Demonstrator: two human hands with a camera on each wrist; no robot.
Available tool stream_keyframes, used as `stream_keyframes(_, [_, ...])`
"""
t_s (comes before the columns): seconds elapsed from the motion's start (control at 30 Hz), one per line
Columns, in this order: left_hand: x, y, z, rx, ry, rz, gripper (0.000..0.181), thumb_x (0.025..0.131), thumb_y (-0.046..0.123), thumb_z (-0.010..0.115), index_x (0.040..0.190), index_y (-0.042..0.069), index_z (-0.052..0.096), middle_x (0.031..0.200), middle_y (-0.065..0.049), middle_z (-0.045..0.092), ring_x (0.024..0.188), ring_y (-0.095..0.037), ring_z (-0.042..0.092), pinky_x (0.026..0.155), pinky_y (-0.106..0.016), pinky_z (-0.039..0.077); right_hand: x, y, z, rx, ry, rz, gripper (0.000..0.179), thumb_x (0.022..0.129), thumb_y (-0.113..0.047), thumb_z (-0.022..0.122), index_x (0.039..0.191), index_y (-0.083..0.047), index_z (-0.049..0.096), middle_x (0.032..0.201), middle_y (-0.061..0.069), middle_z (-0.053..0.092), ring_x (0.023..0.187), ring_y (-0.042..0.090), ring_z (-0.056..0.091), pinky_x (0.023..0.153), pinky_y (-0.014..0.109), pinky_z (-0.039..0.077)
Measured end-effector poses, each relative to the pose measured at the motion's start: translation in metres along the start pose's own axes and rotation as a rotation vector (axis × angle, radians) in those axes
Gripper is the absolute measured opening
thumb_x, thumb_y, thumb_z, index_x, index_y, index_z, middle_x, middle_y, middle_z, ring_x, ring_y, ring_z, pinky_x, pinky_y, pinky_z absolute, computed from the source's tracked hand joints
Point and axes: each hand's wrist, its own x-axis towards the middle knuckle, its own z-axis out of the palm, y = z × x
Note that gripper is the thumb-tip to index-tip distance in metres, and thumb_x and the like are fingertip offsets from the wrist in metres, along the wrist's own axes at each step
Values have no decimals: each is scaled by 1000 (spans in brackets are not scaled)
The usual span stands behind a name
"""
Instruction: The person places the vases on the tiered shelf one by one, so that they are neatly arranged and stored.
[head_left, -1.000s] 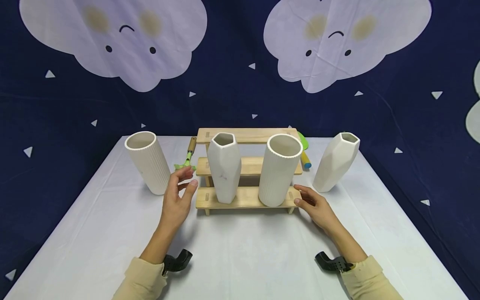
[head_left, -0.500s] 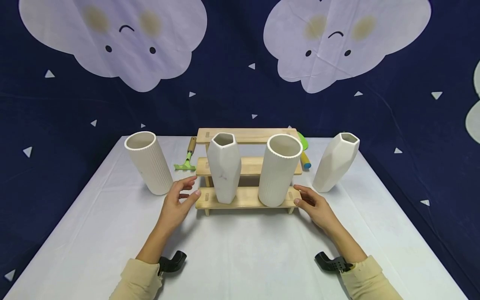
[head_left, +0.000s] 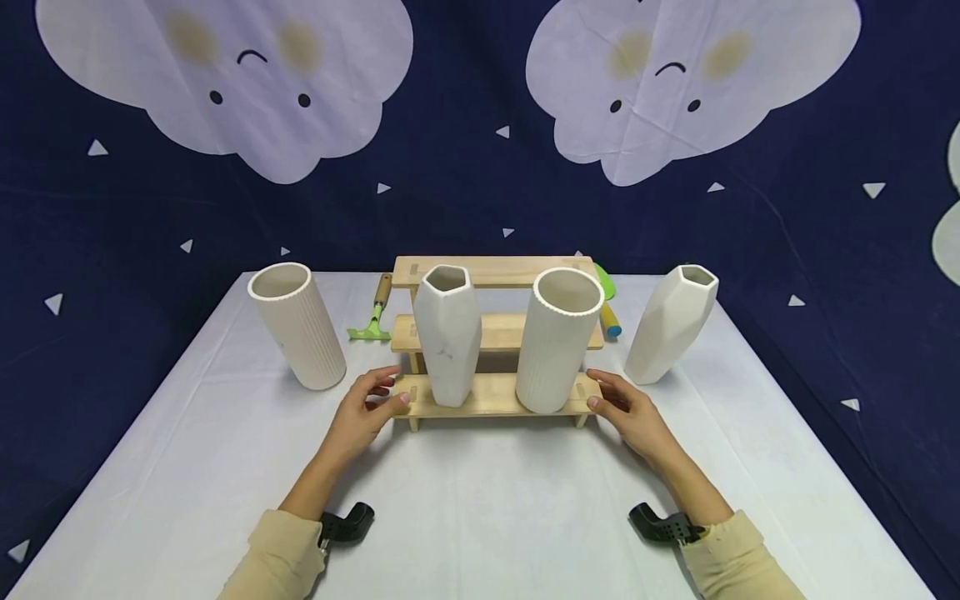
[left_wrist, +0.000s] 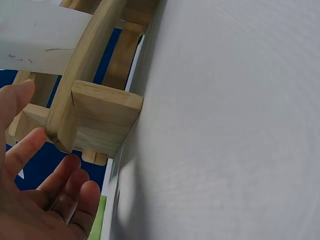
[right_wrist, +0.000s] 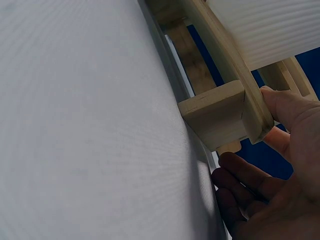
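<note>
- The wooden stand [head_left: 498, 332] sits at the middle of the counter [head_left: 495, 517], with a faceted vase [head_left: 448, 342] and a ribbed vase [head_left: 553, 350] standing on its lowest board.
- The right hand [head_left: 637, 417] appears to grip the right end of that board between thumb and forefinger; its other fingers are bent below, near the counter.
- The left hand [head_left: 360, 417] is at the opposite end, fingers parted and loosely bent, the forefinger reaching the wood. Whether its thumb presses the board is unclear.
- The step in hand looks like taking hold of the stand at both ends, perhaps to steady or shift it.
- The next move probably calls for the left thumb and fingers to close on their end, matching the right.
- Any shift should be slow, level and shared by both hands: the tall vases look unsecured and could tip.
</note>
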Motion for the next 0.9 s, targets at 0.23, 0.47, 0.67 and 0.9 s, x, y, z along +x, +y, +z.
stream_keyframes(0.23, [0,-5,2,-8,-35,-57,46,88,29,66,130,14,54,124,-13,55,105,-25,53,85,-32,43,0,0,0,1,-2,6,49,93,-33,59,139,-20,47,129,20,58,113,27,56,87,24,45])
stream_keyframes(0.47, [-6,15,0,-6,-88,-128,47,91,24,63,133,11,50,120,-17,55,101,-26,52,79,-29,43,0,-1,0,7,0,14,49,93,-33,59,139,-21,47,130,19,57,114,27,56,88,23,45])
stream_keyframes(0.67, [-12,30,-2,-3,-98,-145,45,91,19,62,133,8,51,119,-19,56,96,-21,51,77,-27,42,0,-2,0,7,0,9,50,93,-33,59,139,-20,47,129,19,58,113,26,56,86,22,46])
stream_keyframes(0.9, [-12,26,-1,-36,-101,-125,46,91,18,63,134,8,51,116,-20,57,92,-19,50,73,-25,42,-1,-2,0,6,1,3,49,93,-33,59,139,-20,47,129,19,58,112,24,56,87,22,45])
